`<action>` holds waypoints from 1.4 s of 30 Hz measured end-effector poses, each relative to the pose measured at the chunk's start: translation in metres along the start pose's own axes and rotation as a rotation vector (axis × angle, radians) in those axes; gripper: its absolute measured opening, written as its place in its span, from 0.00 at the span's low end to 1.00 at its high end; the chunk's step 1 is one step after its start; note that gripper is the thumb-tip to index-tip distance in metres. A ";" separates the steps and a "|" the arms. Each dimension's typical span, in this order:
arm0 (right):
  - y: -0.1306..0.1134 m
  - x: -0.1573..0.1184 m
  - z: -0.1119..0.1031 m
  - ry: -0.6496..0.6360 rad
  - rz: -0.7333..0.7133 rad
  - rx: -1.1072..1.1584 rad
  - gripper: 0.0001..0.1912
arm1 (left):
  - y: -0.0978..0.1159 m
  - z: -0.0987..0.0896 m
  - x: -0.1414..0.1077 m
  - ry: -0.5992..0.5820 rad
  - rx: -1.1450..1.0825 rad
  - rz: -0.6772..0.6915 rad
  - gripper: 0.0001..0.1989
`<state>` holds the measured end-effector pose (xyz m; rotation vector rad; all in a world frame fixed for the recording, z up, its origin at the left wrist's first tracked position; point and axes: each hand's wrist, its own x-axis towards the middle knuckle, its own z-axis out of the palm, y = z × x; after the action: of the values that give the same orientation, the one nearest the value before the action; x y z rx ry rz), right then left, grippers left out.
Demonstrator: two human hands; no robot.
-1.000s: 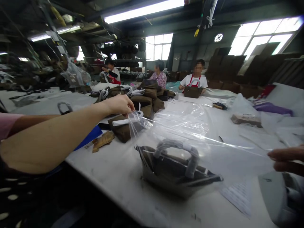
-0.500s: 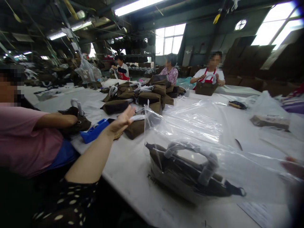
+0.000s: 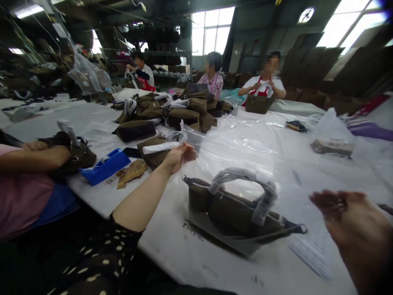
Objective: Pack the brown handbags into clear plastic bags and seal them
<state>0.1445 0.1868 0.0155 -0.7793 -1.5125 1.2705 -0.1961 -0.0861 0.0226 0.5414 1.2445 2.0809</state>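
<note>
Left hand, palm up and half-curled, at the edge of a clear plastic bag, up and left of the brown handbag; grip loose, hold on the film impossible to tell. Right hand, open wide and empty, right of the handbag. Handbag upright on the white surface, with pale wrapped handles; blue tape dispenser well left of it.

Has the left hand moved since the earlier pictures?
Yes, the left hand has moved rightward in view, farther from the blue tape dispenser.
</note>
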 end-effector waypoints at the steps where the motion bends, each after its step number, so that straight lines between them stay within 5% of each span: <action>1: -0.010 0.018 0.012 0.025 0.078 0.058 0.08 | 0.008 0.005 0.010 0.036 0.005 -0.019 0.15; 3: -0.034 0.055 0.030 0.028 0.157 0.143 0.08 | 0.030 0.017 0.027 0.054 0.010 -0.014 0.16; 5: -0.057 0.079 0.034 0.012 0.085 0.171 0.08 | 0.057 0.027 0.034 0.006 0.012 0.063 0.15; 8: -0.059 0.075 0.014 0.022 -0.022 0.157 0.07 | 0.075 0.026 0.017 -0.097 0.073 0.127 0.15; 11: -0.007 0.028 -0.018 -0.061 0.079 0.067 0.12 | 0.040 0.005 -0.020 -0.177 0.189 -0.095 0.17; 16: 0.107 -0.079 -0.055 -0.266 0.394 0.019 0.20 | -0.069 -0.036 -0.087 -0.189 0.292 -0.511 0.24; 19: 0.134 -0.125 -0.073 -0.342 0.473 0.032 0.20 | -0.102 -0.047 -0.123 -0.172 0.324 -0.631 0.25; 24: 0.132 -0.169 -0.092 -0.423 0.508 0.002 0.21 | -0.104 -0.043 -0.161 -0.198 0.488 -0.686 0.25; 29: 0.129 -0.190 -0.094 -0.459 0.559 -0.034 0.19 | -0.085 -0.030 -0.175 -0.515 0.983 -0.673 0.12; 31: 0.130 -0.190 -0.101 -0.418 0.560 0.029 0.19 | -0.066 -0.020 -0.167 -0.627 1.196 -0.707 0.21; 34: 0.131 -0.178 -0.124 -0.245 0.453 0.201 0.20 | -0.034 0.021 -0.137 -0.605 1.451 -0.556 0.26; 37: 0.134 -0.157 -0.149 0.117 0.342 0.078 0.15 | -0.028 0.104 -0.097 -0.604 1.462 -0.206 0.17; 39: 0.137 -0.143 -0.160 0.232 0.305 -0.173 0.14 | -0.053 0.171 -0.072 -0.730 1.349 -0.054 0.12; 42: 0.145 -0.127 -0.166 0.219 0.173 -0.572 0.18 | -0.129 0.260 -0.036 -0.993 1.237 0.001 0.11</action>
<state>0.3252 0.1631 -0.1618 -1.3956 -1.6678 0.8328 0.0352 0.0935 0.0289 1.7788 1.6515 0.5273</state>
